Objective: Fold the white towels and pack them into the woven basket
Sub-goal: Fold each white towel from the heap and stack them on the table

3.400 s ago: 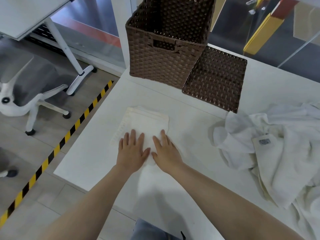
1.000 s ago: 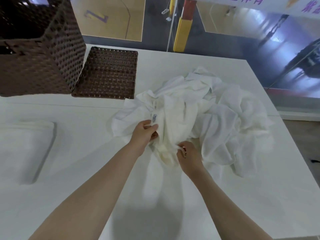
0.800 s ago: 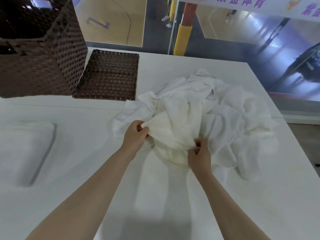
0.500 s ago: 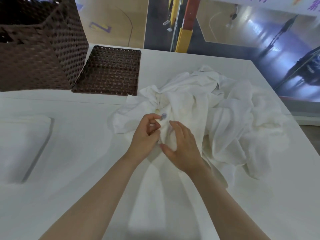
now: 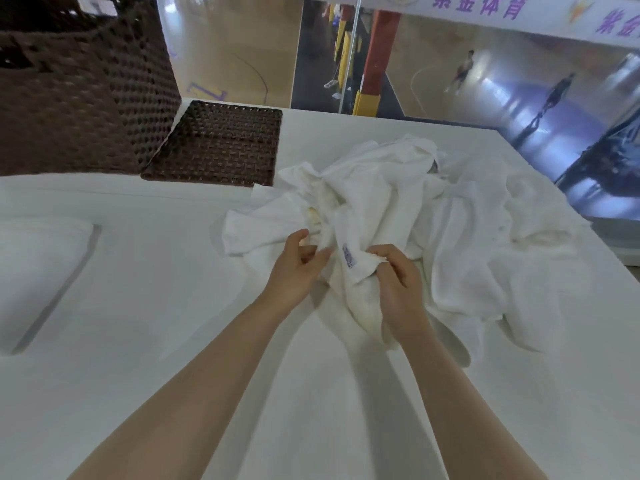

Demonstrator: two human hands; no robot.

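Now gripping the towel pile point(image 5: 398, 216), right hand point(image 5: 398, 289) joins curled left hand point(image 5: 294, 271) over white table point(image 5: 156, 306).

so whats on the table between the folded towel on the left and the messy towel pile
Nothing: in the head view, only bare white table lies between the folded towel and the towel pile.

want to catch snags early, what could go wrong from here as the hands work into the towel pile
The right hand grips a towel corner with a label while the towel pile is tangled, so lifting may drag other towels along. The pile reaches the table edge on the right; a tug could spill some off.
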